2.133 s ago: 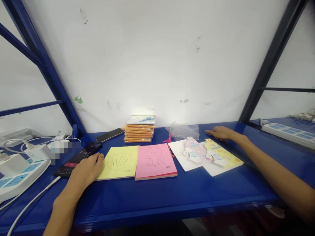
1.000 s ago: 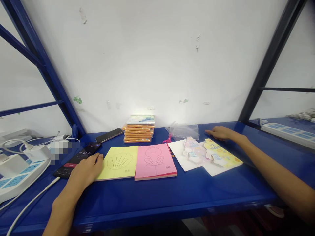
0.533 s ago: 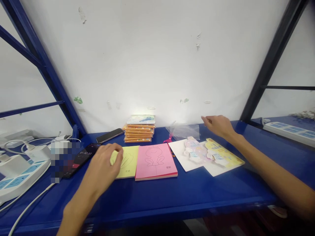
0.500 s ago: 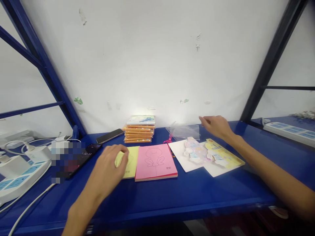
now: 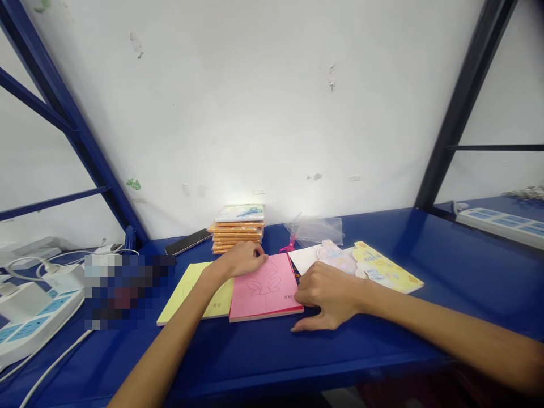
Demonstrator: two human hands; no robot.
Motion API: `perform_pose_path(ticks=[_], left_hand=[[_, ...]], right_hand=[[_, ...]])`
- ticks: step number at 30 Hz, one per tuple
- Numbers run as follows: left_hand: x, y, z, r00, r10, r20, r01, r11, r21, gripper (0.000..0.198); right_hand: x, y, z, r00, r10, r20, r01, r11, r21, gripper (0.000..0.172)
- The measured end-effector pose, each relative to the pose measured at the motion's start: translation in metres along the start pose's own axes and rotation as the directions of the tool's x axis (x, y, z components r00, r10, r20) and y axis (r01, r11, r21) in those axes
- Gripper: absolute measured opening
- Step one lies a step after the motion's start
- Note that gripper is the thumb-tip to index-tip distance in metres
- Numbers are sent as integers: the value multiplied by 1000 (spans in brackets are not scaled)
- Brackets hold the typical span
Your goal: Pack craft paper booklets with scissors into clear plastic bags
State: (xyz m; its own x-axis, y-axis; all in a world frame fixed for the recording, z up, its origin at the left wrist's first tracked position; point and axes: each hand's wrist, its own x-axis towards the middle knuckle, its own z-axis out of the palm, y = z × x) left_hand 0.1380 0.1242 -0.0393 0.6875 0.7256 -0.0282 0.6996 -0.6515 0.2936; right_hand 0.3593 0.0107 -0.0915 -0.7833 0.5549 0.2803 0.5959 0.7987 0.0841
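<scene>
A pink paper pad (image 5: pixel 259 289) with a line drawing of a frog lies on the blue table. At its upper left edge, my left hand (image 5: pixel 244 259) rests with loosely bent fingers, hiding part of the drawing. My right hand (image 5: pixel 329 294) is at the pad's right edge, knuckles up, its thumb spread apart from the bent fingers. Neither hand appears to lift anything. Left of the pink pad, and partly beneath my left forearm, lies a yellow paper pad (image 5: pixel 193 275). Pastel card packaging (image 5: pixel 385 266) extends behind my right hand and is partly covered.
Behind the pads stand a stack of orange-edged packs (image 5: pixel 237 229), pink scissors (image 5: pixel 289 245) and a clear plastic bag (image 5: pixel 318 230). A dark phone (image 5: pixel 187 242) lies at back left. White power strips (image 5: pixel 38 317) with cables occupy the left. Blue rack posts (image 5: pixel 91 147) frame the wall.
My left hand has moved right, from the yellow pad to the pink pad's top. My right hand has come down and left from above the packaging to the pink pad's right edge.
</scene>
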Motion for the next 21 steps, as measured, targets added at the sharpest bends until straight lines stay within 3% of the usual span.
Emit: perform_pose_path(ticks=[7, 11, 21], left_hand=[[13, -5, -6, 982, -49, 180, 43, 998, 37, 54], [23, -6, -11, 968, -66, 242, 49, 996, 76, 47], [19, -1, -13, 982, -41, 184, 34, 999, 41, 56]], right_hand=[[-2, 5, 0, 1000, 8, 30, -6, 998, -61, 50], [-2, 3, 0, 999, 3, 39, 0, 997, -73, 49], [-1, 2, -7, 999, 20, 44, -18, 998, -60, 48]])
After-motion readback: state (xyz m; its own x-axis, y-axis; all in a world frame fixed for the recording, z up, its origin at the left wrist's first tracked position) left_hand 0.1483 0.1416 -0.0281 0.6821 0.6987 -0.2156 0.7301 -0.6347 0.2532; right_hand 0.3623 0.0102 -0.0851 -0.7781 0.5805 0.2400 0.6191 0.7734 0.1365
